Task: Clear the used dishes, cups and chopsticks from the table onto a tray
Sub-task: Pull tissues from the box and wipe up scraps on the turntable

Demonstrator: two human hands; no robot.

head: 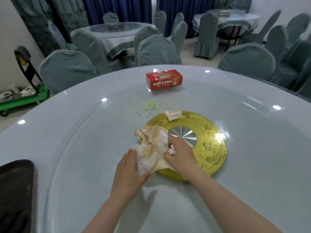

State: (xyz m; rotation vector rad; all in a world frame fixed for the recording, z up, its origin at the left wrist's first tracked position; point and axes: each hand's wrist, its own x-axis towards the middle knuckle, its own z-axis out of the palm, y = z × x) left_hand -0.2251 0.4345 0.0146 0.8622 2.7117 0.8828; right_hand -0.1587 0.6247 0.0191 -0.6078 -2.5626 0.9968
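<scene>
Far left of the gold turntable hub (208, 140), a green cart (25, 100) on the floor holds what look like white dishes, blurred. At the bench's (84, 140) near left edge lies the dark tray (16, 185); its visible part shows nothing I can make out. No dishes, cups or chopsticks show on the bench, so the clearing seems nearly done, with only litter left. At the hub's left rim, the left hand (130, 172) presses flat, fingers spread, on a stained crumpled napkin (151, 148); the right hand (180, 153), on the hub, curls round the napkin's other side, bunching it. A folded tissue (173, 114) sits on the hub's far rim; beyond it stands a red tissue box (164, 79).
</scene>
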